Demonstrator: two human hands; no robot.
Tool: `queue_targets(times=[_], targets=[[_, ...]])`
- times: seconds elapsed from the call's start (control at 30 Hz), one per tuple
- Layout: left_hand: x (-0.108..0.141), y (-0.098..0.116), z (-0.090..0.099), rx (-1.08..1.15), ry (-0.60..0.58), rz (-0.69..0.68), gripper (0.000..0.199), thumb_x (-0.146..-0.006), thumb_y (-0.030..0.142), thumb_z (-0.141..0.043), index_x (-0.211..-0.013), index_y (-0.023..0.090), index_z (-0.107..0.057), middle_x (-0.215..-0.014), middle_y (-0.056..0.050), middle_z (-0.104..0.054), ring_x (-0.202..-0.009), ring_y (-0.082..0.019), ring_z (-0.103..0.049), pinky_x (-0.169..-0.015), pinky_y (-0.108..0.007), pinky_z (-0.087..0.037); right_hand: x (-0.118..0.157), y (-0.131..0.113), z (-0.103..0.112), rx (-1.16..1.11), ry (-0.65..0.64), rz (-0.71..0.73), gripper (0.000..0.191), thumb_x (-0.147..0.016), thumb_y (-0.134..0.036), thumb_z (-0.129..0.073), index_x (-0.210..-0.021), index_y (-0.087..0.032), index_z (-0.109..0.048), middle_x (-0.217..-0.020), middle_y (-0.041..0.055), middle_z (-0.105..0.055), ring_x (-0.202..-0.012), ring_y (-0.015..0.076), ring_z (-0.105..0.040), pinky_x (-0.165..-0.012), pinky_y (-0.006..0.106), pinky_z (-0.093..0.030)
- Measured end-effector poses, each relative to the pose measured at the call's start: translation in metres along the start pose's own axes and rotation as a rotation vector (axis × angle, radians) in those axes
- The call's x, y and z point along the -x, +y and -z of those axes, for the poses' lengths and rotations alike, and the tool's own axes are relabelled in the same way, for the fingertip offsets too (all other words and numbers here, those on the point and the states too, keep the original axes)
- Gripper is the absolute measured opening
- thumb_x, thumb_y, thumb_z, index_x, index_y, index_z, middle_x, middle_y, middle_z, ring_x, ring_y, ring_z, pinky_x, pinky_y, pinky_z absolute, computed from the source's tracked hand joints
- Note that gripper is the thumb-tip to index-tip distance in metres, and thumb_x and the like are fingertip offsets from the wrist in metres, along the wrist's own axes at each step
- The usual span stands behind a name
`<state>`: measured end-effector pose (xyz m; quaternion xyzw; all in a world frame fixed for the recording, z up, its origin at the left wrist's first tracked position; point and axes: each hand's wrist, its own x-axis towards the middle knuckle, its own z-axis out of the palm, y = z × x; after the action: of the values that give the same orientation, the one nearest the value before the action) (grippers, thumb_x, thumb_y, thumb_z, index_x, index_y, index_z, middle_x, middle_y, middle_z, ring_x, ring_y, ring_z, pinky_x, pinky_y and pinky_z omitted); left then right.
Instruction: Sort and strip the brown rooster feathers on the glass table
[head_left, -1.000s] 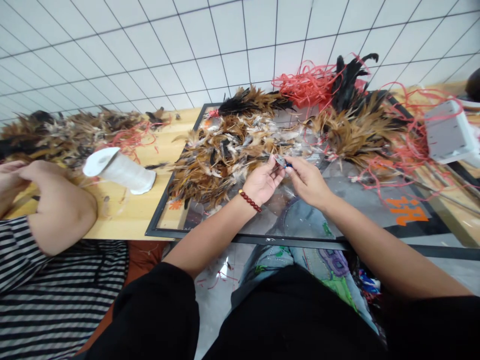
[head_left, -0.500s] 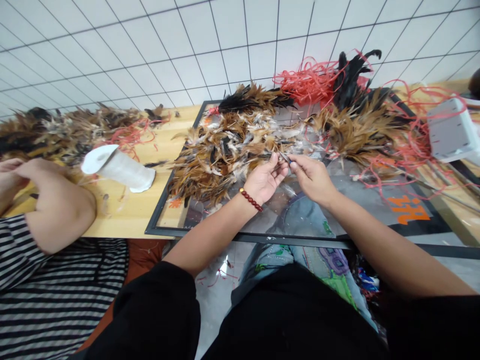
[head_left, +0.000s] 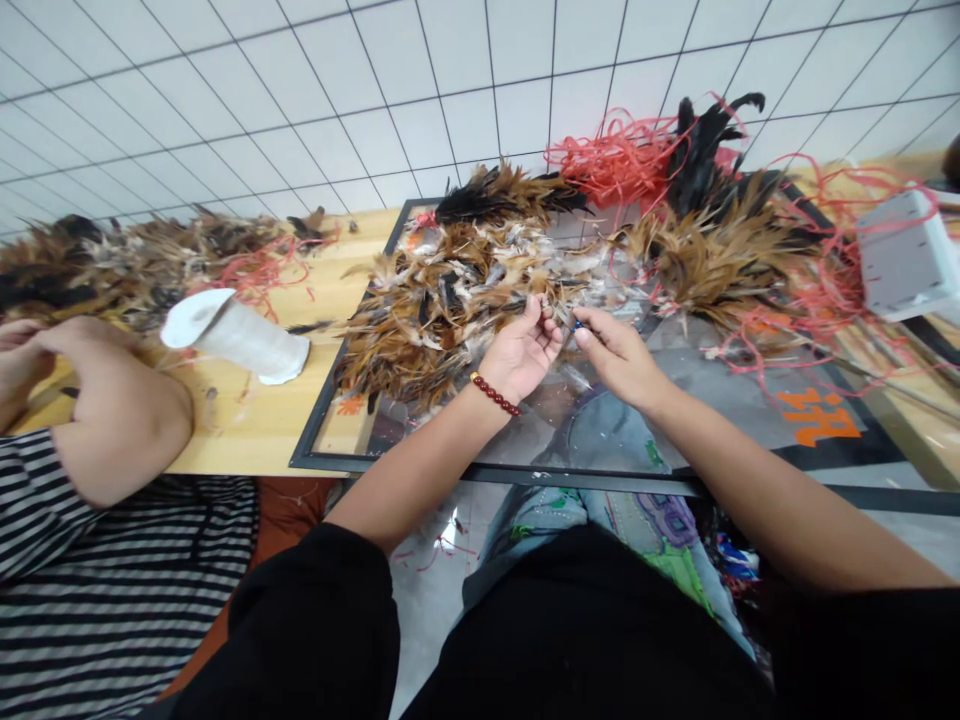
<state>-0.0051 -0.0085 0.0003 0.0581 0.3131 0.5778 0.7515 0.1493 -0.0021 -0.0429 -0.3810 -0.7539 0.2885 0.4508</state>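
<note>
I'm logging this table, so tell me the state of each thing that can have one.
Left hand: palm up, partly curled
Right hand: closed on blue tool, kind unclear
Loose feathers: heaped on framed panel
Pink ribbon: tangled
White spool: wound with white material
Bracelet: being worn
Co-worker's arm: bent

Feathers (head_left: 420, 330) on framed panel (head_left: 735, 385) atop wooden table (head_left: 337, 285)

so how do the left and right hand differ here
The left hand shows its palm; the right hand shows mostly its back. The left hand has a red bead bracelet at its wrist; the right hand has none. The right hand grips a small blue tool; whether the left hand holds anything is unclear. Both are ungloved.
</note>
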Motion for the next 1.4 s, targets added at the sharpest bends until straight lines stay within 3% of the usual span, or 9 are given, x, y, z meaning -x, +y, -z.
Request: queue_targets(times=[0.23, 0.53, 0.8, 0.97, 1.4], targets=[[0.003, -0.002, -0.001, -0.008, -0.062, 0.023, 0.02, -0.096, 0.017, -0.06, -0.079, 0.013, -0.069, -0.068, 0.002, -0.062, -0.058, -0.004, -0.056, -0.066, -0.018, -0.05, -0.002, -0.008, -0.001, -0.118, -0.02, -0.025, 0.051, -0.096, -0.063, -0.047, -0.115, -0.019, -0.066, -0.102, 0.0079, -0.07, -0.104, 0.0246, -0.065, -0.098, 0.044, -0.051], [0.002, -0.003, -0.001, -0.031, 0.008, 0.011, 0.016, -0.094, 0.018, -0.064, -0.081, 0.014, -0.07, -0.069, 0.002, -0.061, -0.06, -0.004, -0.056, -0.071, -0.018, -0.052, 0.001, -0.015, -0.001, 0.255, 0.035, 0.137, 0.048, -0.104, -0.054, -0.03, -0.116, -0.02, -0.063, -0.112, 0.0139, -0.073, -0.103, 0.0261, -0.067, -0.092, 0.043, -0.053], [0.003, -0.004, -0.002, -0.068, 0.011, -0.016, 0.014, -0.096, 0.018, -0.062, -0.087, 0.014, -0.071, -0.071, 0.003, -0.061, -0.062, -0.003, -0.057, -0.076, -0.018, -0.052, 0.0, -0.014, 0.003, 0.212, 0.116, 0.051, 0.05, -0.103, -0.057, -0.032, -0.115, -0.02, -0.063, -0.105, 0.0116, -0.072, -0.099, 0.0252, -0.067, -0.09, 0.04, -0.052], [0.002, -0.007, -0.002, -0.134, 0.051, -0.076, 0.015, -0.094, 0.015, -0.063, -0.081, 0.012, -0.07, -0.066, 0.003, -0.061, -0.061, -0.003, -0.056, -0.071, -0.017, -0.049, 0.001, -0.009, 0.005, 0.246, 0.035, 0.096, 0.054, -0.102, -0.059, -0.032, -0.118, -0.018, -0.063, -0.112, 0.0142, -0.072, -0.105, 0.027, -0.066, -0.093, 0.042, -0.051], [0.004, -0.012, 0.001, -0.251, 0.025, -0.153, 0.015, -0.085, 0.016, -0.074, -0.072, 0.012, -0.07, -0.065, 0.003, -0.062, -0.063, -0.004, -0.056, -0.074, -0.019, -0.046, 0.0, -0.014, 0.002, 0.266, -0.006, 0.095, 0.051, -0.103, -0.057, -0.031, -0.112, -0.021, -0.066, -0.109, 0.0121, -0.074, -0.1, 0.0261, -0.067, -0.09, 0.042, -0.052]])
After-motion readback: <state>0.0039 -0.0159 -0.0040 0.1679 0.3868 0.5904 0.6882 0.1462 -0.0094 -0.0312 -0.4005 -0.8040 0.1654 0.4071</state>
